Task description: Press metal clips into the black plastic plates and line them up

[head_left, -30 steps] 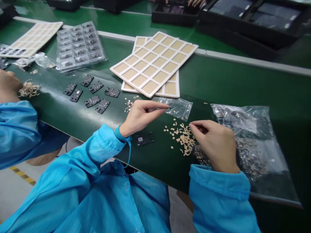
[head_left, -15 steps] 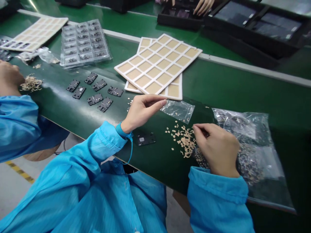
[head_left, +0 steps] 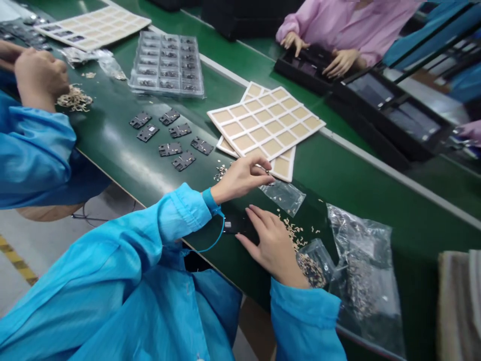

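My left hand (head_left: 246,175) is raised over the bench, thumb and fingertips pinched together. A tiny piece seems to be between them, too small to make out. Below it, a flat black plastic part (head_left: 232,225) with a small pale square lies on the green bench. My right hand (head_left: 276,243) has its thumb and fingers at opposite edges of that part, covering its right end. Small beige pieces (head_left: 295,233) lie scattered beyond the right hand. Beside them is a small clear bag (head_left: 315,265) of tiny parts. An almost flat clear bag (head_left: 287,197) lies near the left fingertips.
Several black parts (head_left: 180,130) lie to the left, before a clear compartment tray (head_left: 201,82). Two white-framed grid boards (head_left: 263,125) overlap at the centre. A large clear bag (head_left: 361,281) lies right. A co-worker's hand (head_left: 41,75) is at left; another person's hands (head_left: 340,62) work across the bench.
My right hand has moved left from the beige pieces to the black part. My left hand stays raised and pinched. The camera view has shifted, showing more of the person opposite.
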{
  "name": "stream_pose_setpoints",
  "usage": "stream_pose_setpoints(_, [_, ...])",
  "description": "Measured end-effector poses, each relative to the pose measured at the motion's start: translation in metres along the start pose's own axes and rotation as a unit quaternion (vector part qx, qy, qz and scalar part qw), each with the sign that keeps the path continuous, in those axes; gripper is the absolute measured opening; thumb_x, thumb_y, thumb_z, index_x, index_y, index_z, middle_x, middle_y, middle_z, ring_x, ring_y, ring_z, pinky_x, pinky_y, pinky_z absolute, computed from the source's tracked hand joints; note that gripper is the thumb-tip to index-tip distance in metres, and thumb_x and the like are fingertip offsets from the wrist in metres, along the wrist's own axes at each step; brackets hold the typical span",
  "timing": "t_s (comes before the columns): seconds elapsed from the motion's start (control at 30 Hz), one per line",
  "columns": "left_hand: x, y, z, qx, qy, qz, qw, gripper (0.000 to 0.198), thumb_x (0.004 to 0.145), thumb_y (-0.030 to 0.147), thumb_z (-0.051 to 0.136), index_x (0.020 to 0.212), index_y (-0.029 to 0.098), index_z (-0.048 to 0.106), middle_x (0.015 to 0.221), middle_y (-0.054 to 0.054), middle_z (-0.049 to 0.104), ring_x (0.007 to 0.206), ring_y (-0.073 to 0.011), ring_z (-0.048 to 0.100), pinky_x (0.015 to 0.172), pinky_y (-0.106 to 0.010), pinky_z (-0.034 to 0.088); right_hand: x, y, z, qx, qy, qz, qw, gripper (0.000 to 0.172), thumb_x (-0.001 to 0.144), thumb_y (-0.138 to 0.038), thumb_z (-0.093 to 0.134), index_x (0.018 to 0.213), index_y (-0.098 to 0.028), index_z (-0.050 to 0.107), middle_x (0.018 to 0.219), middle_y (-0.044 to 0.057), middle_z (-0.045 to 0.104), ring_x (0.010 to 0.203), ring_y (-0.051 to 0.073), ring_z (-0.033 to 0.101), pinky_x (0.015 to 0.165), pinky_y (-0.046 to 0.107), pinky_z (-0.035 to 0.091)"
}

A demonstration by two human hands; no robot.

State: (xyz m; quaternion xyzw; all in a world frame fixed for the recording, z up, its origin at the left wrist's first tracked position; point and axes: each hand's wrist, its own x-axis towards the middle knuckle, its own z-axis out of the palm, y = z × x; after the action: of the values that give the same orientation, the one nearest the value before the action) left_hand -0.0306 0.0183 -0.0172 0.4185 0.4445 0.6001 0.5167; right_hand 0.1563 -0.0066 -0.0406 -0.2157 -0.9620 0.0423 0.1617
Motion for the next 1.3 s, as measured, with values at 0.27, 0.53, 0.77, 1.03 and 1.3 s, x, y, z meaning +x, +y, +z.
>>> stream_pose_setpoints(0.27, [0.001, 0.001, -0.003, -0.034, -0.015, -0.008, 0.999, 0.022, 0.074, 0.009, 0.068, 0.092, 0.01, 0.056, 0.063, 0.004, 0.062, 0.062, -0.0065, 0.059, 0.065, -0.022, 0.043, 0.005, -0.007, 0.006, 0.114, -0.031, 0.014, 0.993, 0.021, 0.089, -0.031, 0.057, 0.106, -0.02, 0.06, 0.116, 0.014, 0.065, 0.108, 0.032, 0.059, 0.088, 0.051, 0.051])
stream_pose_setpoints(0.53, [0.0, 0.007, -0.006, -0.053, -0.04, 0.013, 0.998, 0.015, 0.069, 0.009, 0.07, 0.083, 0.009, 0.063, 0.069, 0.001, 0.066, 0.066, -0.0064, 0.063, 0.07, -0.021, 0.051, 0.002, 0.004, -0.014, 0.337, 0.074, 0.2, 0.917, 0.016, 0.086, -0.024, 0.057, 0.101, -0.023, 0.063, 0.087, 0.003, 0.065, 0.078, 0.018, 0.064, 0.069, 0.032, 0.055])
stream_pose_setpoints(0.77, [-0.01, 0.014, 0.003, 0.006, -0.096, -0.039, 0.995, 0.014, 0.071, 0.017, 0.073, 0.079, 0.01, 0.065, 0.066, -0.001, 0.069, 0.061, -0.0091, 0.066, 0.059, -0.019, 0.053, -0.004, 0.027, -0.007, 0.468, 0.238, 0.386, 0.759, 0.033, 0.067, -0.028, 0.073, 0.094, -0.022, 0.055, 0.08, -0.001, 0.066, 0.068, 0.016, 0.066, 0.056, 0.025, 0.054])
stream_pose_setpoints(1.03, [-0.017, 0.011, 0.01, 0.092, -0.177, -0.083, 0.976, 0.008, 0.075, 0.015, 0.068, 0.081, 0.01, 0.072, 0.067, -0.003, 0.071, 0.06, -0.012, 0.067, 0.057, -0.021, 0.056, -0.003, 0.019, -0.013, 0.493, 0.226, 0.374, 0.753, 0.025, 0.071, -0.026, 0.07, 0.095, -0.021, 0.063, 0.084, 0.001, 0.071, 0.075, 0.016, 0.069, 0.064, 0.027, 0.057])
stream_pose_setpoints(1.3, [-0.018, 0.012, 0.011, 0.125, -0.222, -0.123, 0.959, 0.025, 0.078, 0.008, 0.063, 0.102, 0.009, 0.063, 0.072, -0.005, 0.073, 0.067, -0.0134, 0.07, 0.066, -0.023, 0.057, -0.004, 0.019, -0.019, 0.424, 0.262, 0.37, 0.784, 0.022, 0.075, -0.024, 0.067, 0.097, -0.021, 0.065, 0.085, 0.001, 0.07, 0.076, 0.016, 0.067, 0.067, 0.027, 0.058])
